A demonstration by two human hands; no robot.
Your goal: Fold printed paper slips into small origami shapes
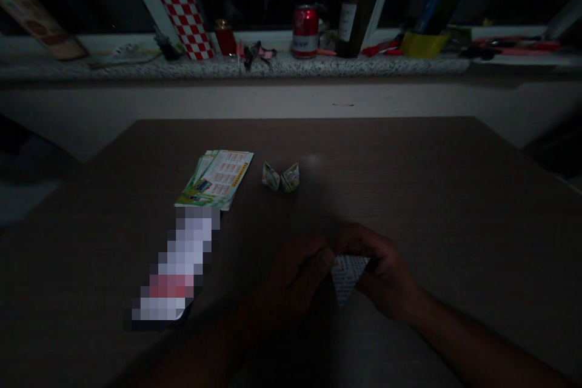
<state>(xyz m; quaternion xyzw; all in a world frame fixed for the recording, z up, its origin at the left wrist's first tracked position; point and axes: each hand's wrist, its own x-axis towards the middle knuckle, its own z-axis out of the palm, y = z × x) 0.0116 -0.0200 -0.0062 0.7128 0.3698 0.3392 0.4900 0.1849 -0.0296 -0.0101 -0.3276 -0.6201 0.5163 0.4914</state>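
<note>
Between my two hands is a small folded paper triangle (348,274) with print on it, its point toward me. My left hand (302,270) pinches its left corner between thumb and fingers. My right hand (386,270) grips the right corner, some of its fingers hidden behind the paper. Farther off, two small folded paper pieces (290,178) stand side by side on the table. To their left lies a stack of printed leaflets (218,179), green and white with a calendar-like grid on top.
A pixelated long object (177,267) lies left of my hands on the brown table (409,163). On the granite windowsill (273,66) behind stand a red-and-white checkered bottle (186,21), a red can (305,32), a dark bottle (352,18) and a small jar (224,38).
</note>
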